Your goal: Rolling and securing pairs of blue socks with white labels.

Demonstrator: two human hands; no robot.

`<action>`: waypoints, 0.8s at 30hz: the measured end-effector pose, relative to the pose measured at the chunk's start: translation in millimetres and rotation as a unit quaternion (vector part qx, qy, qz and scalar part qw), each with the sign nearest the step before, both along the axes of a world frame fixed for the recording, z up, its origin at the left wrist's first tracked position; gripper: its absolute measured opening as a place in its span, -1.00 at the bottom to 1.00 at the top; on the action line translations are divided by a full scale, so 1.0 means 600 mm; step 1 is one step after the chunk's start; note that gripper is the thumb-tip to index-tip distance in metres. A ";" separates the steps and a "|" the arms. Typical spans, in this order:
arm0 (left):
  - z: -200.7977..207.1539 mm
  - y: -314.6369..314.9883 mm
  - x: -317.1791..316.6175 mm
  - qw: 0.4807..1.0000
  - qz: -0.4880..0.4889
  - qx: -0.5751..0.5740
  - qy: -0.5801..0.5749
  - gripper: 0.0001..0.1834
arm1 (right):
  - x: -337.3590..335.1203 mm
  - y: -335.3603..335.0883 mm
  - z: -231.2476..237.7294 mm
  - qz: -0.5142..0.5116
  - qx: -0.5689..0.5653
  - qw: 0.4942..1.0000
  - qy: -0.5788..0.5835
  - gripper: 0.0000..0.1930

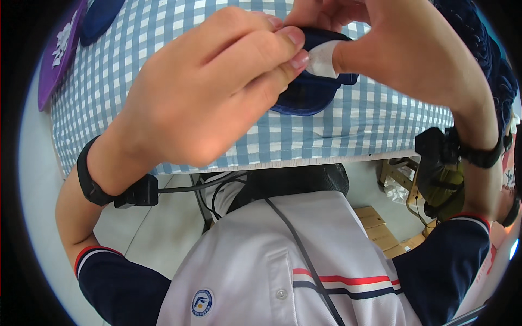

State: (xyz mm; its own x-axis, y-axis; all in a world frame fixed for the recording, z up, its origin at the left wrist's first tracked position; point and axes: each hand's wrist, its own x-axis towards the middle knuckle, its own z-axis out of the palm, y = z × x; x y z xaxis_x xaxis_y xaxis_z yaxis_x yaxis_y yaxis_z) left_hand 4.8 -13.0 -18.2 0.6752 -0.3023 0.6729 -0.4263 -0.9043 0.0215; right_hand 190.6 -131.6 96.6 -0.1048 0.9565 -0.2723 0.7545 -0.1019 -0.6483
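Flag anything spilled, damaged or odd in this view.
Nothing looks spilled or damaged. Only the apparent white covering on the thumb of the right hand stands out: the other fingers in view are bare.

Cardboard boxes (383, 234) on pale floor (363, 187)

Badge (203, 302), round, blue-ringed, on the chest of the white shirt (234, 266), at 7 o'clock from the centre of view: ring of tiny lettering about a stylised emblem with a yellow dot; too small to read. Pale surface (483, 268), at 4 o'clock, near the rim: red printed marks, distorted, illegible. Reddish item (508, 177), at 3 o'clock, by the rim: dark strokes resembling characters, undeciphered.
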 end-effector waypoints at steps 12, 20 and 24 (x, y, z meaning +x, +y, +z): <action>0.022 -0.044 -0.011 0.983 0.034 0.171 -0.050 -0.63 | -0.033 -0.020 -0.035 -0.042 0.106 0.993 0.034 -0.81; 0.001 -0.030 0.030 0.937 -0.007 0.255 -0.238 -0.67 | -0.018 -0.037 -0.048 -0.035 0.143 0.988 0.050 -0.80; 0.011 -0.042 0.017 0.962 0.018 0.218 -0.164 -0.68 | -0.025 -0.042 -0.052 0.012 0.155 0.988 0.004 -0.80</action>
